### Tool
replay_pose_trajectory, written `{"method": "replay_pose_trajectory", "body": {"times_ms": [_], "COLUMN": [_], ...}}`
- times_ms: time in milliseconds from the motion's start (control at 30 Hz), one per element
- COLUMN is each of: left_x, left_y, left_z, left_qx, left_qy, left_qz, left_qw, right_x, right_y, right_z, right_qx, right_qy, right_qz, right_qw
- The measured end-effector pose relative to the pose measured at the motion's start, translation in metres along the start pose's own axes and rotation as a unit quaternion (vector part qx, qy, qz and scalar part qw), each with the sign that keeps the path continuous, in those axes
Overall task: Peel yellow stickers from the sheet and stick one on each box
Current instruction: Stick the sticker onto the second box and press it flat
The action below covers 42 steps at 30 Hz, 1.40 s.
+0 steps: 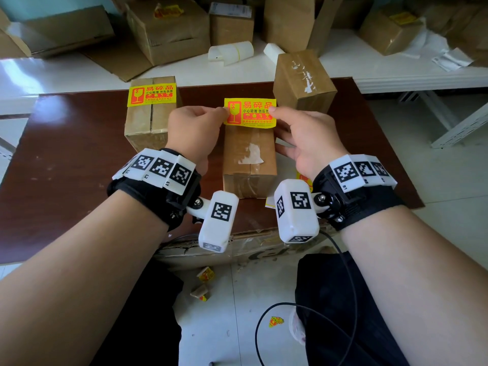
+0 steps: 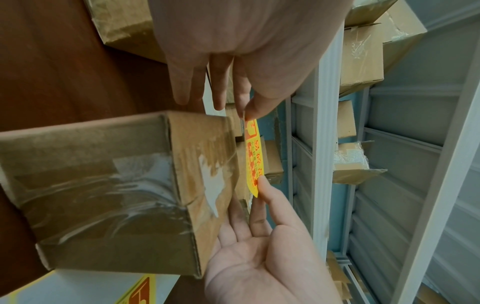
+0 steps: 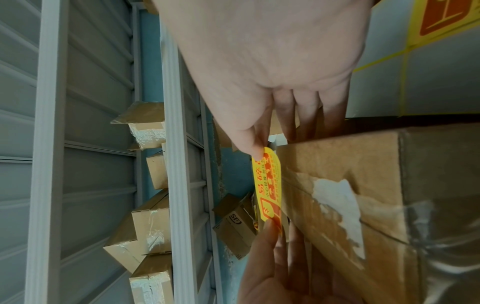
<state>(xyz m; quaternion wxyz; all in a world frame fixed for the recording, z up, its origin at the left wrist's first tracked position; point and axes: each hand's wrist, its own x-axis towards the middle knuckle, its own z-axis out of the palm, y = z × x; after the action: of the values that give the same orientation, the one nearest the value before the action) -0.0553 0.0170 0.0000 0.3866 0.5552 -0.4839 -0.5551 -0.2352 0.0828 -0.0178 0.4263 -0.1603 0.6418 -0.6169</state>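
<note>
A yellow sticker (image 1: 249,112) with red print is stretched between my hands over the far end of the middle cardboard box (image 1: 249,157). My left hand (image 1: 223,109) pinches its left edge and my right hand (image 1: 272,110) pinches its right edge. In the left wrist view the sticker (image 2: 253,156) hangs a little off the box (image 2: 116,185), pinched by my left hand (image 2: 245,116). My right hand (image 3: 261,153) pinches the sticker (image 3: 269,185) beside the box (image 3: 363,185). The left box (image 1: 148,125) carries a yellow sticker (image 1: 152,94). The right box (image 1: 303,80) stands upright and shows none.
The boxes stand on a dark brown table (image 1: 66,154). The sticker sheet (image 1: 303,180) lies by the middle box under my right wrist. More cardboard boxes (image 1: 169,30) and white paper rolls (image 1: 231,52) crowd the white surface behind. Scraps litter the floor.
</note>
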Motion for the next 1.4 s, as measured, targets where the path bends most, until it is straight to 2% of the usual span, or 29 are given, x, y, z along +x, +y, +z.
{"method": "replay_pose_trajectory", "body": {"times_ms": [700,1400], "left_x": [0.0022,0.0036], "left_y": [-0.0057,-0.0069], "left_z": [0.0025,-0.0011], "left_qx": [-0.009,-0.032], "left_qy": [-0.023,-0.059], "left_qz": [0.008,-0.025], "left_qw": [1.0,0.997], "right_x": [0.0027,0.0061], "right_y": [0.002,0.0048], "right_z": [0.0002,0.0001], "right_qx": [0.0,-0.011], "right_qy": [0.011,0.012], "right_qz": [0.003,0.008], "right_qw": [1.0,1.0]}}
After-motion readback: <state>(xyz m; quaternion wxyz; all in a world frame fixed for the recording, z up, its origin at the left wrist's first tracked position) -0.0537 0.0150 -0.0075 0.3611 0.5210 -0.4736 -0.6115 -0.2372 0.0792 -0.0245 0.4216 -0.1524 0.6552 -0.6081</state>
